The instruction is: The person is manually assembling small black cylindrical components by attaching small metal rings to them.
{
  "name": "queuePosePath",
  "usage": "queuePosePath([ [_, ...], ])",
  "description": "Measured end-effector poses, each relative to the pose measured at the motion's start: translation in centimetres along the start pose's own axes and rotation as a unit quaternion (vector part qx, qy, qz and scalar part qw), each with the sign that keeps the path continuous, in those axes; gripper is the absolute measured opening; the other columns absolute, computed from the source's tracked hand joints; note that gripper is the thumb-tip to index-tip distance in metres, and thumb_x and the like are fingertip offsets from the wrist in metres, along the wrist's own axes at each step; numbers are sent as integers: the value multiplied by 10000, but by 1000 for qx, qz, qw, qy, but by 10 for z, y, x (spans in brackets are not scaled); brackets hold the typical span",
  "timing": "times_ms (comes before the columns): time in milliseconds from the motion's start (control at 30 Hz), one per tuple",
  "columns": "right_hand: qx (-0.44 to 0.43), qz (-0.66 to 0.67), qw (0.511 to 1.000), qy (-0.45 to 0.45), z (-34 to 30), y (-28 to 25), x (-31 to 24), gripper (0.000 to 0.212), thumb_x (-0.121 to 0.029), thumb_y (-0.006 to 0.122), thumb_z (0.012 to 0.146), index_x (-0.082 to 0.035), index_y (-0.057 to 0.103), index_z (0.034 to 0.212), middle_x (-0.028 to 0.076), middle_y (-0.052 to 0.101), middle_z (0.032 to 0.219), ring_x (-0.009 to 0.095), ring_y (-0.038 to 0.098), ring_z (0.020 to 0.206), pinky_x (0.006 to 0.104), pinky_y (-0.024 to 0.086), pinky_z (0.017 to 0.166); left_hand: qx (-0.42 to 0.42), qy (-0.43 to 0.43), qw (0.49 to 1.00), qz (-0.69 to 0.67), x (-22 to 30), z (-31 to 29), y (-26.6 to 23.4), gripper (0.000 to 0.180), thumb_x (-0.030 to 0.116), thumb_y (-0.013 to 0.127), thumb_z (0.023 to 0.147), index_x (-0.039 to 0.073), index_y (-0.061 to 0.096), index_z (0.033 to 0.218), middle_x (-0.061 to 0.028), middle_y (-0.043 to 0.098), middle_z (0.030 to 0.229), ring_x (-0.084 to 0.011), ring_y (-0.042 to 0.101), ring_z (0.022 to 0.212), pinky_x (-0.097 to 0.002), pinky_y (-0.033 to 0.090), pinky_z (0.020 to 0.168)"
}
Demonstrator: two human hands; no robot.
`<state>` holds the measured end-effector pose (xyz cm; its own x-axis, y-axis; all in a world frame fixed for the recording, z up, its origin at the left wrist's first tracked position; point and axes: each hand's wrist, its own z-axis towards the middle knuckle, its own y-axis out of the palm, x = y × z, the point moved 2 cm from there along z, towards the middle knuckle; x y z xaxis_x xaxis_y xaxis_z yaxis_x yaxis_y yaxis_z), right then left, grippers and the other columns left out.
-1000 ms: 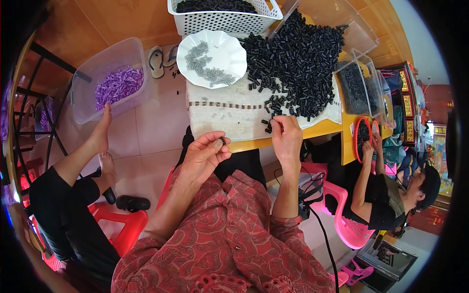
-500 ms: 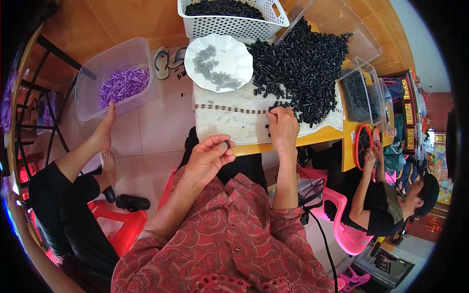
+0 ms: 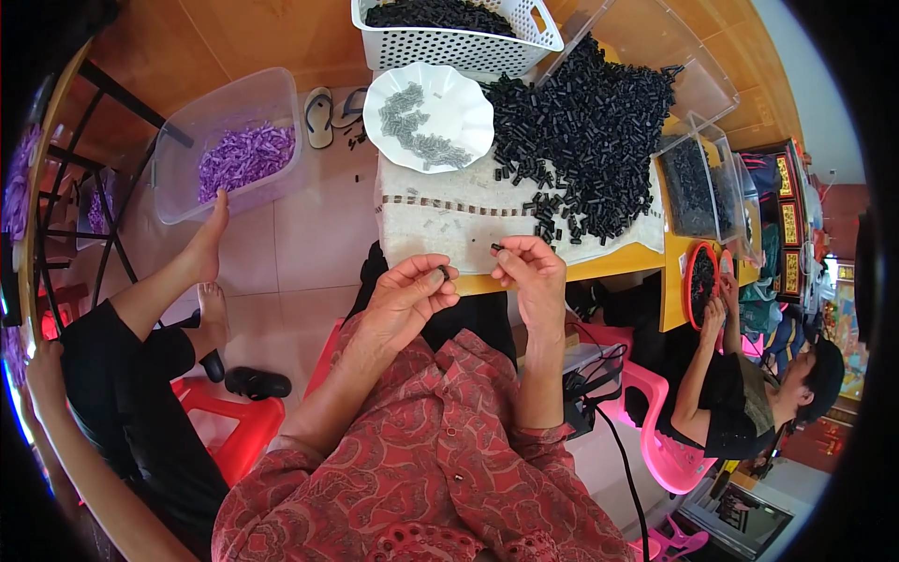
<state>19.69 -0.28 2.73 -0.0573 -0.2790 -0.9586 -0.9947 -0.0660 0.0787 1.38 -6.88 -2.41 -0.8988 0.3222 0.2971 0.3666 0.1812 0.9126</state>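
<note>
Close to the table's front edge, my left hand (image 3: 409,298) pinches a small dark piece (image 3: 445,273) between thumb and fingertips. Facing it, my right hand (image 3: 536,279) grips a short black cylindrical piece (image 3: 496,247) at its fingertips. The two hands are apart. Beyond my right hand spreads a big heap of similar black pieces (image 3: 590,131), partly on a white towel (image 3: 412,242). A scalloped white plate (image 3: 468,114) on the towel bears small clear pieces (image 3: 426,147). A few clear bits also lie loose on the cloth.
A white perforated basket (image 3: 449,49) of black pieces stands behind the plate. Clear bins (image 3: 688,187) stand at the right. On the floor at left, a translucent tub (image 3: 253,201) holds purple pieces. One person (image 3: 749,389) works over a red basin (image 3: 691,290); another sits at left.
My right hand has come back from the edge of the black heap toward my left hand, bringing one black piece. The left hand keeps its pinch. The whole view has shifted slightly.
</note>
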Motion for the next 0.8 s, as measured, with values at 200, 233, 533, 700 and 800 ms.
queuePosePath([
  [200,-13,13,999,-31,-18,15,-4,164,15,659,863,18,640,1026,56,683,877,82,631,675,198,479,585,2,8,1000,3,0,-1,1,226,38,579,944,15,605,1167,-122,649,1063,-162,648,874,-341,568,829],
  [233,-14,2,999,-34,-21,18,-7,167,20,662,861,19,642,1027,52,681,869,79,630,675,195,480,589,0,9,1000,2,0,-2,1,225,41,582,943,19,605,1166,-121,650,1067,-163,651,879,-343,569,835],
  [533,-52,7,998,-47,-35,29,-7,159,10,676,864,18,650,1020,40,676,824,63,626,667,175,471,573,-16,39,999,-6,2,-3,1,261,54,597,938,47,608,1199,-112,654,1073,-152,643,870,-336,576,804],
  [700,-78,14,996,-48,-42,37,-5,152,11,682,862,19,650,1011,47,680,827,69,629,664,178,472,563,-28,41,998,-42,-1,-2,-3,266,40,603,932,43,616,1198,-104,656,1080,-147,646,869,-321,553,810],
  [800,-93,28,994,-58,-43,40,-2,157,17,679,863,23,648,1017,54,684,834,78,635,668,182,477,564,-28,43,998,-46,-2,-1,-2,262,41,609,929,51,625,1190,-100,659,1073,-143,637,861,-319,540,810],
])
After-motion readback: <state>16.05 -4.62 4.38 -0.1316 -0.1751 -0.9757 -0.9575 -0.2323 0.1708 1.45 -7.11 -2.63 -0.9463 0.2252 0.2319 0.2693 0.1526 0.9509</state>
